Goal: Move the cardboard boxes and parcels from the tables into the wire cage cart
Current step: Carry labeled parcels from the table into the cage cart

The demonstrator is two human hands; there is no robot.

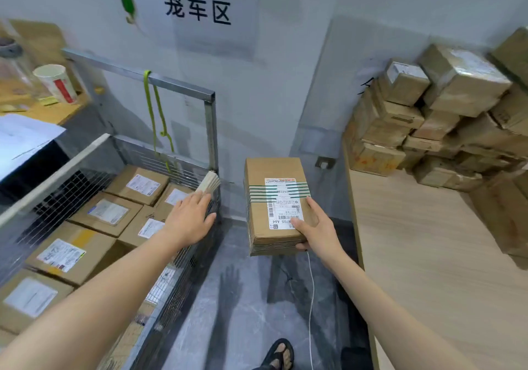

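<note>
My right hand (315, 227) grips a brown cardboard box (268, 169) by its near right corner, thumb on its white label. Green lines run across the box, which hangs in the air between the cage cart and the right table. My left hand (190, 218) is held out flat with straight fingers over the near right corner of the wire cage cart (210, 118). Several labelled boxes (105, 212) lie flat inside the cart.
A pile of cardboard boxes (445, 107) fills the back of the light wooden table (428, 255) on the right. A desk at far left carries a paper cup (57, 84). A white cable (311, 298) hangs over the grey floor; a sandalled foot (278, 354) stands below.
</note>
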